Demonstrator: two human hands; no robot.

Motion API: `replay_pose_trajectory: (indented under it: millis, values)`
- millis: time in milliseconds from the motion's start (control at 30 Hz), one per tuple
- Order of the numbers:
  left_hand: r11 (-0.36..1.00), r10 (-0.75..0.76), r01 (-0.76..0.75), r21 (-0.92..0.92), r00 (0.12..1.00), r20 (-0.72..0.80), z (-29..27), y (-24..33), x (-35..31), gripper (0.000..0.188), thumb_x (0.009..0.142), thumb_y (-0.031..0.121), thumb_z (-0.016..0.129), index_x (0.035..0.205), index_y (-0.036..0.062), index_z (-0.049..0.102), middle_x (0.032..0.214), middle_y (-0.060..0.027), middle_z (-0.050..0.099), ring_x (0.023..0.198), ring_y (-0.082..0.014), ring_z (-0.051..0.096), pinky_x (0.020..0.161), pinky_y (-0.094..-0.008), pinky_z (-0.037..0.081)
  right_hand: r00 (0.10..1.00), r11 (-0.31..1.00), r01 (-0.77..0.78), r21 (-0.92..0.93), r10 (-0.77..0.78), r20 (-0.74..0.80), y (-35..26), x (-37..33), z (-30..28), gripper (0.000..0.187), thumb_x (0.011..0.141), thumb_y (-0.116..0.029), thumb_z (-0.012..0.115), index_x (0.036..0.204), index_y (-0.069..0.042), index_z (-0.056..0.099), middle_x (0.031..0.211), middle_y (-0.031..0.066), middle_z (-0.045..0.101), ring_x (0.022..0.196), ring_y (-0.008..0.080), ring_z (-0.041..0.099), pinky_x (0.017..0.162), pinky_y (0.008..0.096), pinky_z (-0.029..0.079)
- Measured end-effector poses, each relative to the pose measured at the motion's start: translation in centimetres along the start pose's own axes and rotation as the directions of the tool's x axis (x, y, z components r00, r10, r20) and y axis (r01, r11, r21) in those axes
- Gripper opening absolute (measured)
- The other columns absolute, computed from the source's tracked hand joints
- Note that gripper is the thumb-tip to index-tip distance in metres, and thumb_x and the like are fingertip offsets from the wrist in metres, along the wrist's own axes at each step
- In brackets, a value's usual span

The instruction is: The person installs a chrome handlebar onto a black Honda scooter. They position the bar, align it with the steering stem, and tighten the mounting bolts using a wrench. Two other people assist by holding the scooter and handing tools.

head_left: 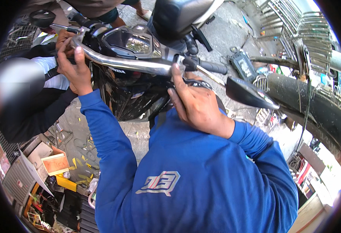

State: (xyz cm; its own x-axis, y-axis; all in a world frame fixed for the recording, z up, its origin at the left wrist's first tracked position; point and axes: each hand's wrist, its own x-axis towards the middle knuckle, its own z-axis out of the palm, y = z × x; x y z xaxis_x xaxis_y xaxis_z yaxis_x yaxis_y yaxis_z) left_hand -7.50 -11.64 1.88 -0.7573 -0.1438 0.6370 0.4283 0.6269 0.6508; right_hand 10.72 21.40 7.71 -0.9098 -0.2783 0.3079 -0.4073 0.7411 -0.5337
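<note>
A curved, polished metal bar (124,64) lies across the front of a dark motorcycle (114,83), just below its windowed front panel (137,42). My left hand (77,72) is at the bar's left end, its thumb and fingers around the tube. Another hand (63,38), seemingly a co-worker's, is at that same end. At the right end, my right hand (201,105) presses the bar with a raised index finger, the thumb lower down. Its other fingers are partly hidden. A flat bracket (179,62) sits by my right fingertip.
A co-worker in dark sleeves (34,101) crouches at the left. The handlebar grip (213,67) and a black mirror (250,92) project at right; another mirror (42,18) is upper left. A dark case (243,66) is on the ground. Boxes (56,163) stand lower left.
</note>
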Motion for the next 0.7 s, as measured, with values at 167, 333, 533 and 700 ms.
replay_pose_trajectory:
  millis: [167, 333, 533, 700]
  values:
    - [0.998, -0.003, 0.004, -0.059, 1.0, 0.014, 0.2, -0.4, 0.1, 0.053, 0.1, 0.04, 0.072, 0.127, -0.0052, 0.069, 0.12, -0.0157, 0.073, 0.101, -0.0231, 0.069, 0.092, -0.0371, 0.054, 1.0, 1.0, -0.018, -0.009, 0.018, -0.013, 0.2, -0.3, 0.4, 0.074, 0.1, -0.015, 0.073, 0.163, 0.008, 0.041, 0.062, 0.0055, 0.062, 0.053, 0.024, 0.065, 0.053, 0.0398, 0.053]
    - [0.998, 0.037, -0.037, -0.047, 0.999, 0.003, 0.4, -1.1, 0.2, 0.059, 0.101, 0.047, 0.072, 0.125, -0.0074, 0.068, 0.118, -0.0182, 0.074, 0.101, -0.0249, 0.071, 0.092, -0.0377, 0.055, 0.997, 0.998, -0.07, 0.004, 0.07, -0.028, -0.5, -0.7, 0.5, 0.069, 0.099, -0.01, 0.075, 0.161, 0.003, 0.049, 0.064, 0.0058, 0.06, 0.055, 0.0247, 0.064, 0.06, 0.0372, 0.056]
    - [0.999, 0.022, -0.022, -0.023, 1.0, -0.007, 0.4, -0.6, 0.1, 0.061, 0.1, 0.049, 0.072, 0.124, -0.0071, 0.069, 0.118, -0.0186, 0.074, 0.1, -0.025, 0.071, 0.092, -0.0378, 0.056, 0.997, 0.998, -0.047, -0.034, 0.045, -0.059, -0.4, -0.5, 0.5, 0.07, 0.1, -0.014, 0.074, 0.162, 0.003, 0.046, 0.062, 0.0043, 0.061, 0.054, 0.023, 0.065, 0.054, 0.0377, 0.053]
    - [1.0, 0.009, -0.009, -0.009, 1.0, -0.012, 0.4, -0.7, -0.1, 0.062, 0.1, 0.05, 0.071, 0.124, -0.0071, 0.07, 0.117, -0.0183, 0.075, 0.1, -0.0256, 0.072, 0.092, -0.038, 0.056, 0.996, 0.998, -0.068, -0.001, 0.068, -0.05, -0.3, -0.7, 0.6, 0.067, 0.1, -0.011, 0.074, 0.161, 0.002, 0.05, 0.062, 0.006, 0.06, 0.053, 0.0249, 0.063, 0.055, 0.0387, 0.051]
